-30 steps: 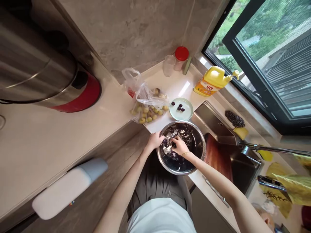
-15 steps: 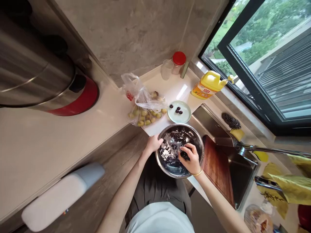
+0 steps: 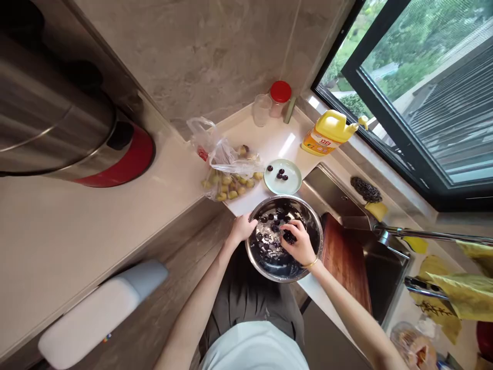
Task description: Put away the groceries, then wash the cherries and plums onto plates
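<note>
A steel bowl [image 3: 316, 241] holds water with several dark, glossy round fruits [image 3: 264, 246] in it, perhaps grapes or cherries. My left hand [image 3: 242, 227] grips the bowl's left rim, thumb over the edge. Inside the bowl, my right hand [image 3: 300, 246] has its fingers curled round some of the dark fruits at the water; the fingertips are partly hidden. Just behind the bowl, a pale green plate [image 3: 294, 184] carries several of the same fruits.
Left of the plate lies a clear plastic bag [image 3: 231, 163] of yellow-green fruits. A yellow detergent jug [image 3: 325, 134] and a red-lidded jar [image 3: 280, 95] stand behind. At right, a wooden cutting board [image 3: 344, 262] rests in the sink [image 3: 321, 187], near a faucet [image 3: 385, 236].
My right hand has shifted slightly left and up within the bowl, and the fruits and water have swirled. The left hand keeps its hold on the rim.
</note>
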Motion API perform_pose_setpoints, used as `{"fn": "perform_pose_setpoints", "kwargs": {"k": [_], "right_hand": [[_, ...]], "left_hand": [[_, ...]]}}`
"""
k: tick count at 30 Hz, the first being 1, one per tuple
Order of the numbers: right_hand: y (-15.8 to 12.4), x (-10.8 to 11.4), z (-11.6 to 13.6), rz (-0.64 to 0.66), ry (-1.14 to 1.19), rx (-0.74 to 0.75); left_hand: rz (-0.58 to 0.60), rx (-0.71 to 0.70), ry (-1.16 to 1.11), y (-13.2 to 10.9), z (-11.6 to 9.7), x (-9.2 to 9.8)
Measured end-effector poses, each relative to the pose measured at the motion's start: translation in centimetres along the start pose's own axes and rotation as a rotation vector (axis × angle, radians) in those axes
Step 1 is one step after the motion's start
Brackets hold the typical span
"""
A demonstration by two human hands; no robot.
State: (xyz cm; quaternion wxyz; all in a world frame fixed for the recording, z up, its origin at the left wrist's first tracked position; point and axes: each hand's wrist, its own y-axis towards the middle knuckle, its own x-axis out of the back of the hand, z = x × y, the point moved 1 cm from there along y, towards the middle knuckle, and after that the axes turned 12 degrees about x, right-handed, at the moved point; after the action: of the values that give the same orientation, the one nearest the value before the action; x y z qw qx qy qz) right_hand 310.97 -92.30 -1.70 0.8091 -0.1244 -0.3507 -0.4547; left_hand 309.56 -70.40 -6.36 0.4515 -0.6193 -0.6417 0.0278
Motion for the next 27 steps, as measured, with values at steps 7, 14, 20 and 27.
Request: {"fn": "perform_pose_setpoints", "kwargs": {"k": [7,14,20,27], "right_hand": [[14.0,3.8,-6.3,-0.191,-0.006,0.03],[20.9,-0.7,-14.7,0.172,-0.17,-0.334],[20.8,-0.5,-14.2,0.215,-0.172,-0.353],[13.3,4.1,-6.8,0.047,-0.111,-0.072]], "left_hand": [[-0.001,0.011,-0.007,-0.3,-0.5,0.3],[0.015,0.025,-0.006,-0.3,-0.2,0.2],[0.019,0.019,0.004,-0.2,-0.4,0.3],[0.032,0.016,-0.022,-0.3,-0.6,0.5]]}}
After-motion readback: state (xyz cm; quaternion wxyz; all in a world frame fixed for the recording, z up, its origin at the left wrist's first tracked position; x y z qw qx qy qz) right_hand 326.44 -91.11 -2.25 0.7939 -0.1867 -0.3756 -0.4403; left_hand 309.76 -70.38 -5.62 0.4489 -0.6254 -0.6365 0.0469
